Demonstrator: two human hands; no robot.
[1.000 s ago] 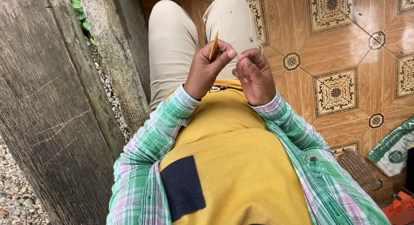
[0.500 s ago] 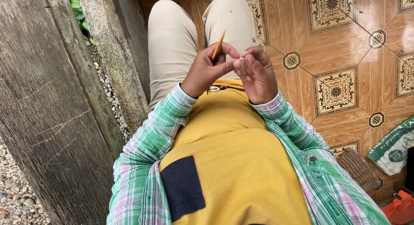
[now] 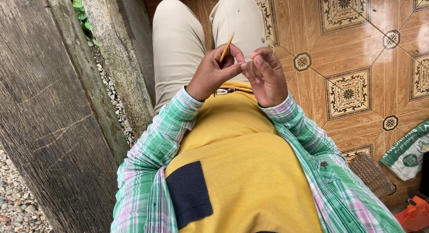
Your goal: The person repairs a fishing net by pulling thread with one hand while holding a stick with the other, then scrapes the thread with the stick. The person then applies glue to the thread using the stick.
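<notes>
I look down my own body, seated, in a yellow shirt [image 3: 250, 170] with a dark blue pocket patch, an open green plaid shirt and beige trousers [image 3: 178, 41]. My left hand [image 3: 214, 72] is raised over my lap and pinches a thin orange-yellow stick [image 3: 226, 47] between thumb and fingers, its tip pointing up and away. My right hand [image 3: 266, 76] is close beside it, fingers curled toward the left thumb, touching or nearly touching it. What, if anything, the right fingers hold is hidden.
A weathered wooden beam [image 3: 49, 112] and a concrete kerb [image 3: 116, 59] with gravel between run along my left. Patterned brown floor tiles [image 3: 348, 90] lie to the right. A woven basket [image 3: 371, 175], a green-and-white sack [image 3: 409, 152] and an orange object [image 3: 413, 215] sit at lower right.
Both hands have shifted slightly. The stick now stands a bit more upright in my left hand, and the right fingers have closed in toward the left thumb.
</notes>
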